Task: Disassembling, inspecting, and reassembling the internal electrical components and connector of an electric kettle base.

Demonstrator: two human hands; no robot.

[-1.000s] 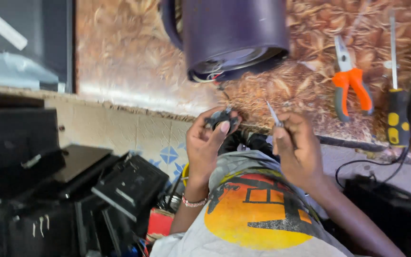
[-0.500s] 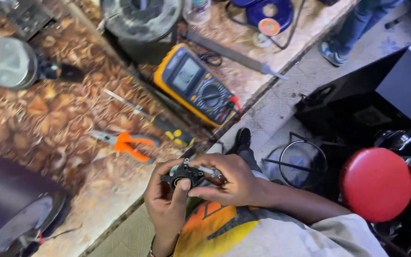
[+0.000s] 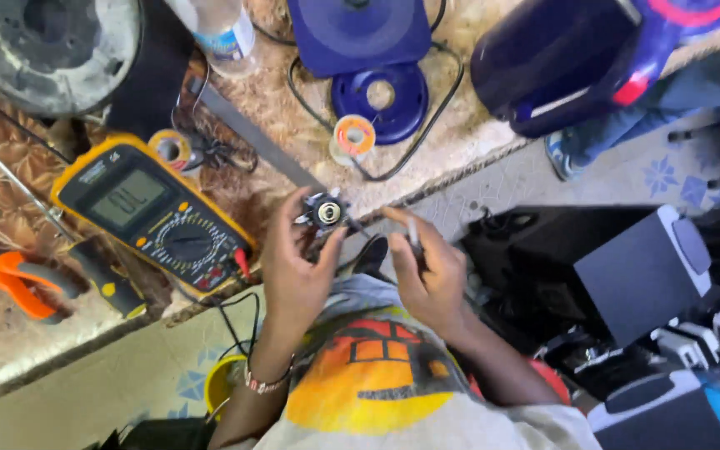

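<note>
Near the middle of the frame, the left hand (image 3: 293, 267) is pinching a small black toothed part (image 3: 325, 212) between curled fingertips, just below the workbench (image 3: 477, 137) edge. The right hand (image 3: 431, 279) is closing its fingers around a thin metal tool (image 3: 412, 231) just beside it. A yellow multimeter (image 3: 153, 217) is lying at the left, orange pliers (image 3: 18, 283) further left.

- Setting: small electronics repair workshop.
- Workbench (image 3: 43, 333): patterned brown top, crowded with tools.
- Yellow digital multimeter (image 3: 153, 218), dial and display.
- Orange-handled pliers (image 3: 12, 282); screwdriver (image 3: 85, 258).
- Solder spools (image 3: 353, 136), loose wires.
- Blue appliance parts (image 3: 360, 33), opened up.
- Black speaker boxes (image 3: 643, 275) stacked on tiled floor.
</note>
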